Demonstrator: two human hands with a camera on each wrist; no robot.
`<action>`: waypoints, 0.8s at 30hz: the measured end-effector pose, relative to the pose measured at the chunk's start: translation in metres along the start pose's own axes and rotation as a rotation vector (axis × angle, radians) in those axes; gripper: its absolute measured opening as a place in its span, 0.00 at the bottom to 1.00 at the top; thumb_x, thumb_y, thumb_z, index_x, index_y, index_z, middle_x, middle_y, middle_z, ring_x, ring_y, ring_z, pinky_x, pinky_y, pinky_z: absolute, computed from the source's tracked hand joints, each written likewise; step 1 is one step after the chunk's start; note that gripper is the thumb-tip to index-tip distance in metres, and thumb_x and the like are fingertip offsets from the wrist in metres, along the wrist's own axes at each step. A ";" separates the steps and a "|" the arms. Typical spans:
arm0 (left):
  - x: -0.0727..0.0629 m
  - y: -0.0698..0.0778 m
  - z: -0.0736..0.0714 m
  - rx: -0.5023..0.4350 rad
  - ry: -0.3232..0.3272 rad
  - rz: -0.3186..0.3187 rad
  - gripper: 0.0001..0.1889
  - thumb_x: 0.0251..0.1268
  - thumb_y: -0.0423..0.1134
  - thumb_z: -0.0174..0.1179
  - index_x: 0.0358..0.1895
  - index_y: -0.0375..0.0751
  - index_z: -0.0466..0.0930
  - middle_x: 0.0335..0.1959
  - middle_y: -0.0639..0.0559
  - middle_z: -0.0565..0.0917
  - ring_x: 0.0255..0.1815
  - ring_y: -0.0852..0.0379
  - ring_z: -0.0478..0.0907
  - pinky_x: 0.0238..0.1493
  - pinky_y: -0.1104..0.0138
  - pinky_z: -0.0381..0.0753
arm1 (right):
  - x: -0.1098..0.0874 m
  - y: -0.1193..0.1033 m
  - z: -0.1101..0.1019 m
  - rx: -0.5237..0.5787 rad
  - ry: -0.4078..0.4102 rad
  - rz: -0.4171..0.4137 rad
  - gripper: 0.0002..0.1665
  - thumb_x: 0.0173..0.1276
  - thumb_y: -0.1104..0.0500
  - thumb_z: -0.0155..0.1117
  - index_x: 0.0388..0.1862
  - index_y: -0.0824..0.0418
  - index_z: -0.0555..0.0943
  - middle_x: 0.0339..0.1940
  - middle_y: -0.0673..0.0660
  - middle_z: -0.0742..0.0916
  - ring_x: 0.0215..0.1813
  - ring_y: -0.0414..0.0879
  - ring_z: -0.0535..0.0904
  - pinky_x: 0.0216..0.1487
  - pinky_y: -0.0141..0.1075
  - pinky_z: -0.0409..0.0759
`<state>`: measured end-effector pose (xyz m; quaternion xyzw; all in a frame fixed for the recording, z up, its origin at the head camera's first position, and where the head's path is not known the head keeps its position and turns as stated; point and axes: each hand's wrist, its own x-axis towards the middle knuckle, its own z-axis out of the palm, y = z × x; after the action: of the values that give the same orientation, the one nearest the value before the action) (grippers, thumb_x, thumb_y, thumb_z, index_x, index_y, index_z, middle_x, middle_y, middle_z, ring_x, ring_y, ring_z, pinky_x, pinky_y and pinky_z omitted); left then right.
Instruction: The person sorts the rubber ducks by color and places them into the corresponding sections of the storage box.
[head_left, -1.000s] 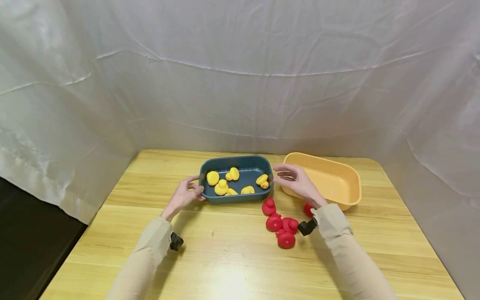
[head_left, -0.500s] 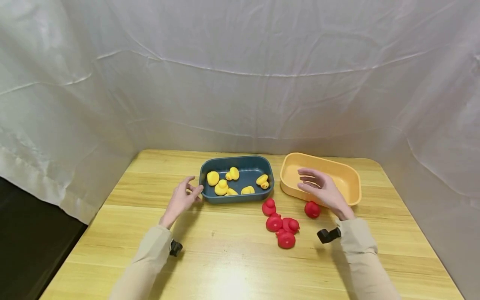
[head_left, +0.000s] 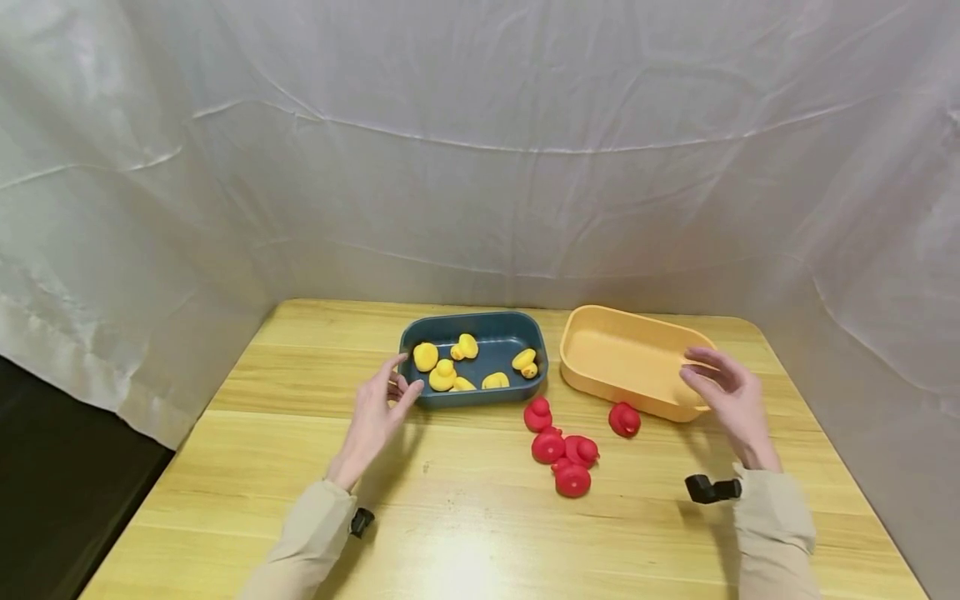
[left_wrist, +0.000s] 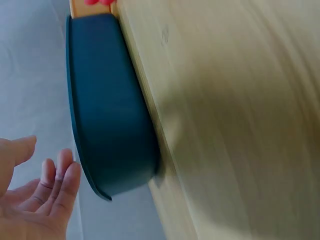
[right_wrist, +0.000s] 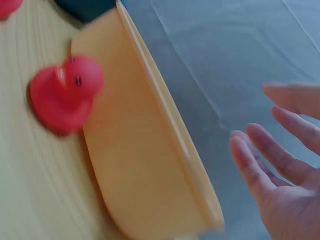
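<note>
My left hand [head_left: 375,414] is at the left end of a dark blue bin [head_left: 472,400], its fingertips overlapping the near left rim in the head view. Nothing is in its fingers, as the left wrist view also shows. Several yellow rubber ducks, one a duck [head_left: 443,375] sitting upright, lie in that bin. Beside the right end of an orange bin [head_left: 622,350] is my right hand [head_left: 731,400], fingers loosely bent around air. A red rubber duck [right_wrist: 65,95] sits on the table close to the orange bin's near wall.
Several more red ducks, among them one red duck [head_left: 572,480] nearest the front, cluster on the wooden table [head_left: 450,517] between and in front of the bins. A pale hanging sheet [head_left: 480,167] rises behind the table's back edge.
My right hand has moved right, from the blue bin's right end across to the orange bin's right end. My left hand has shifted slightly right and nearer. The ducks stay put.
</note>
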<state>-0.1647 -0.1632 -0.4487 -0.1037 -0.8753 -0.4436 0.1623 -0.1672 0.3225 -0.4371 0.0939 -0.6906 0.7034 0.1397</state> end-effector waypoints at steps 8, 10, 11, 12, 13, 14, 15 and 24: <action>-0.010 0.018 0.023 -0.023 -0.043 0.218 0.28 0.65 0.33 0.67 0.66 0.32 0.72 0.36 0.47 0.84 0.39 0.54 0.83 0.48 0.58 0.88 | -0.005 0.009 -0.026 0.005 0.484 0.162 0.19 0.60 0.75 0.69 0.50 0.64 0.86 0.37 0.43 0.90 0.37 0.33 0.83 0.39 0.16 0.81; -0.012 0.022 0.030 -0.015 -0.081 0.269 0.29 0.64 0.34 0.68 0.67 0.33 0.72 0.39 0.46 0.85 0.43 0.54 0.83 0.51 0.58 0.87 | -0.005 0.013 -0.030 -0.024 0.552 0.205 0.18 0.59 0.74 0.70 0.48 0.62 0.87 0.35 0.42 0.89 0.35 0.33 0.82 0.37 0.15 0.80; -0.013 0.024 0.034 -0.016 -0.106 0.286 0.29 0.64 0.35 0.68 0.68 0.34 0.71 0.41 0.45 0.85 0.45 0.53 0.83 0.53 0.58 0.86 | -0.006 0.015 -0.032 -0.041 0.568 0.221 0.18 0.59 0.74 0.70 0.47 0.61 0.87 0.35 0.41 0.89 0.35 0.33 0.81 0.36 0.16 0.79; -0.014 0.026 0.038 -0.019 -0.135 0.297 0.30 0.65 0.36 0.68 0.69 0.35 0.71 0.43 0.44 0.85 0.47 0.53 0.83 0.55 0.57 0.85 | -0.007 0.017 -0.034 -0.062 0.570 0.236 0.17 0.59 0.73 0.71 0.46 0.59 0.88 0.34 0.41 0.88 0.34 0.32 0.80 0.34 0.16 0.78; -0.014 0.028 0.042 -0.023 -0.166 0.306 0.30 0.65 0.37 0.68 0.69 0.36 0.70 0.45 0.43 0.85 0.49 0.52 0.83 0.57 0.57 0.84 | -0.008 0.019 -0.036 -0.080 0.558 0.246 0.18 0.59 0.73 0.71 0.45 0.57 0.88 0.34 0.40 0.87 0.34 0.32 0.80 0.33 0.16 0.78; -0.015 0.030 0.045 -0.028 -0.199 0.311 0.30 0.66 0.37 0.68 0.70 0.37 0.70 0.47 0.42 0.85 0.52 0.52 0.82 0.59 0.56 0.84 | -0.009 0.020 -0.038 -0.092 0.534 0.259 0.18 0.60 0.72 0.71 0.45 0.54 0.87 0.35 0.40 0.86 0.33 0.31 0.79 0.33 0.17 0.79; -0.015 0.031 0.049 -0.034 -0.234 0.312 0.31 0.66 0.38 0.67 0.70 0.37 0.69 0.48 0.42 0.85 0.54 0.52 0.82 0.61 0.56 0.83 | -0.011 0.021 -0.040 -0.097 0.501 0.270 0.18 0.61 0.71 0.71 0.45 0.52 0.86 0.36 0.41 0.85 0.33 0.31 0.80 0.32 0.17 0.80; -0.012 0.042 0.078 -0.098 -0.559 0.259 0.33 0.69 0.44 0.65 0.75 0.44 0.64 0.63 0.45 0.79 0.69 0.50 0.74 0.73 0.51 0.74 | -0.015 0.027 -0.054 0.030 0.194 0.359 0.16 0.69 0.63 0.68 0.49 0.44 0.78 0.35 0.41 0.84 0.29 0.36 0.84 0.34 0.26 0.87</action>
<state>-0.1545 -0.0764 -0.4653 -0.3401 -0.8431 -0.4151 -0.0346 -0.1584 0.3747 -0.4688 -0.0968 -0.6689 0.7331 0.0764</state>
